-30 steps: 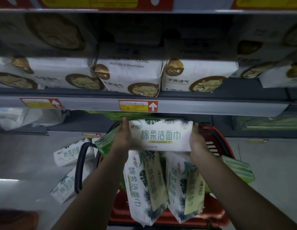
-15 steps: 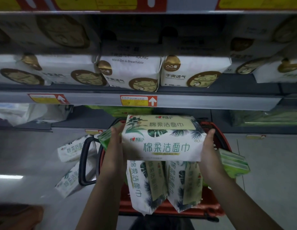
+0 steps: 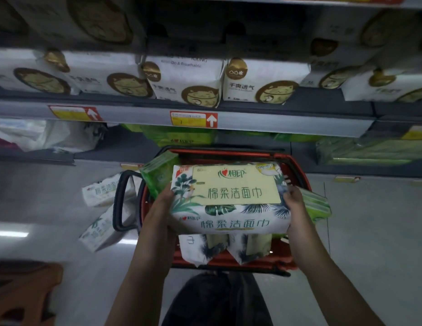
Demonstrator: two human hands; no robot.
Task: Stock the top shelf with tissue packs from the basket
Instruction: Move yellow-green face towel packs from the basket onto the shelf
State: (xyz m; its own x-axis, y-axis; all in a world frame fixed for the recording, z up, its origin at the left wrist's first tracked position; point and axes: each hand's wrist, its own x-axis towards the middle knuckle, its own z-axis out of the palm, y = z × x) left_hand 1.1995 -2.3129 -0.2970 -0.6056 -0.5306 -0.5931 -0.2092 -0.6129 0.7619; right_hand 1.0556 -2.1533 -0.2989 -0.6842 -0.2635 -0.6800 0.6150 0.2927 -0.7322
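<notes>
A white tissue pack (image 3: pixel 231 201) with green leaf print and a yellow label is held level above the red basket (image 3: pixel 297 165). My left hand (image 3: pixel 161 208) grips its left end and my right hand (image 3: pixel 293 203) grips its right end. Two more leaf-print packs (image 3: pixel 225 249) stand in the basket beneath it, partly hidden. Green packs (image 3: pixel 158 170) lean at the basket's left and right sides. The shelf above (image 3: pixel 134 114) carries white packs with gold cat logos (image 3: pixel 186 81).
Two tissue packs (image 3: pixel 104 208) lie on the grey floor left of the basket's black handle (image 3: pixel 118 203). Green packs (image 3: pixel 181 137) fill the lower shelf behind the basket. A brown stool (image 3: pixel 24 290) stands at bottom left. My dark trouser leg (image 3: pixel 217 300) is below the basket.
Both hands have lifted the pack out of the basket and tilted it, so its yellow top label now faces the camera. The view has dropped slightly.
</notes>
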